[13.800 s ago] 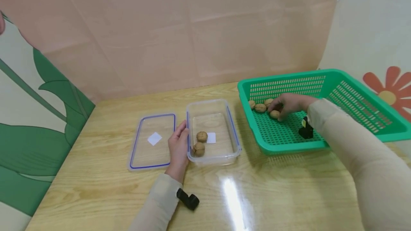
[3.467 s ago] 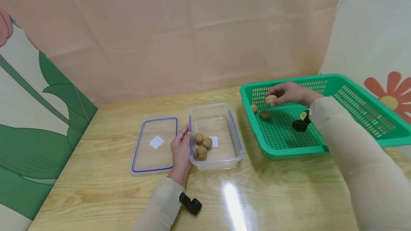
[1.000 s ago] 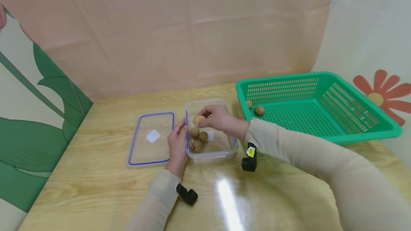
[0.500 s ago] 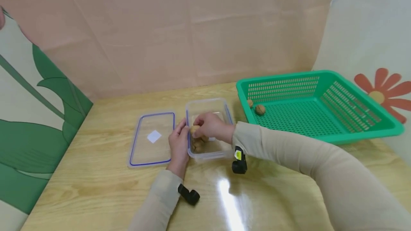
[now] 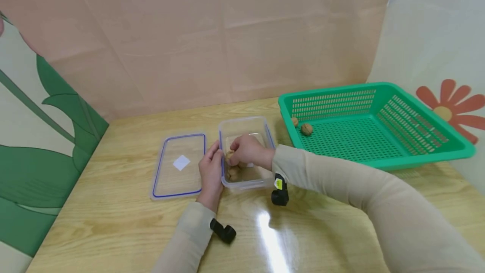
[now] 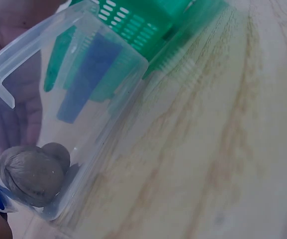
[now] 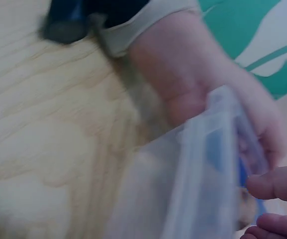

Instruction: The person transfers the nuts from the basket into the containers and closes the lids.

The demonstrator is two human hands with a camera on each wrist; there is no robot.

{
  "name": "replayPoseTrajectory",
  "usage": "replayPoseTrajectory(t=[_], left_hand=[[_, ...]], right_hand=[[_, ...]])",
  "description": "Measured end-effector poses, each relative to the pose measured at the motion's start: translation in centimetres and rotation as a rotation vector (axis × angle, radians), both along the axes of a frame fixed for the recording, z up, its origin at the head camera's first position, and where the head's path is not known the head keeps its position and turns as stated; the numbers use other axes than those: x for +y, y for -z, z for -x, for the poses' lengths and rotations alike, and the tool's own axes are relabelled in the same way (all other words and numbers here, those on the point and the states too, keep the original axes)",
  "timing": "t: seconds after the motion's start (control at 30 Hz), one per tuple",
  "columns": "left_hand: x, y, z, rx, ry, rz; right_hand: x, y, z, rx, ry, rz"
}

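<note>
A clear plastic food container (image 5: pixel 265 182) stands mid-table, walnuts (image 5: pixel 233 174) gathered along its left side. Fingers fairly straight, my left hand (image 5: pixel 210 174) rests against the container's left outer wall. My right hand (image 5: pixel 248 151) reaches down inside and pinches a walnut (image 5: pixel 228 156) close to that wall, just above the others. It hides part of the pile and a small white square on the container floor. Through the clear wall, the left wrist view shows walnuts (image 6: pixel 31 174) at the bottom; the right wrist view has my thumb (image 7: pixel 277 186) near the rim.
To the right, a green plastic basket (image 5: pixel 341 161) holds two walnuts (image 5: pixel 306 129) at its left end. A clear lid (image 5: pixel 170 180) with a blue seal and white square lies flat left of my left hand. Fabric backdrops (image 5: pixel 170 45) stand behind the wooden table (image 5: pixel 113 222).
Several walnuts have left the basket, and the container's pile has grown. My right hand has come from the basket with another walnut and lowered it beside the pile. My left hand stays put.
</note>
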State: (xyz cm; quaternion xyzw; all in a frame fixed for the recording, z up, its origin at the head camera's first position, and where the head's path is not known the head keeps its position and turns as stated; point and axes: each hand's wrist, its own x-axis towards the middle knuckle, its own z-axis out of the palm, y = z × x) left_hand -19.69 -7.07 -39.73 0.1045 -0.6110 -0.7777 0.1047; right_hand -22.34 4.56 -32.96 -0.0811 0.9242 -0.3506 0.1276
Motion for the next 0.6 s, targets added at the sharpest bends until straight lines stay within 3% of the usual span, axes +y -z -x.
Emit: replayPoseTrajectory(t=[0.13, 0.27, 0.43, 0.6], left_hand=[[0.0, 0.0, 0.0, 0.003, -0.007, 0.008], [0.1, 0.1, 0.1, 0.005, -0.008, 0.01], [0.1, 0.0, 0.0, 0.004, -0.012, 0.023], [0.0, -0.3, 0.0, -0.001, -0.016, 0.031]], right_hand=[[0.6, -1.5, 0.5, -0.034, 0.028, 0.061], [1.9, -4.0, 0.9, -0.037, 0.062, 0.147], [4.5, -7.5, 1.0, -0.035, 0.107, 0.232], [7.6, -9.8, 1.5, 0.003, 0.148, 0.264]])
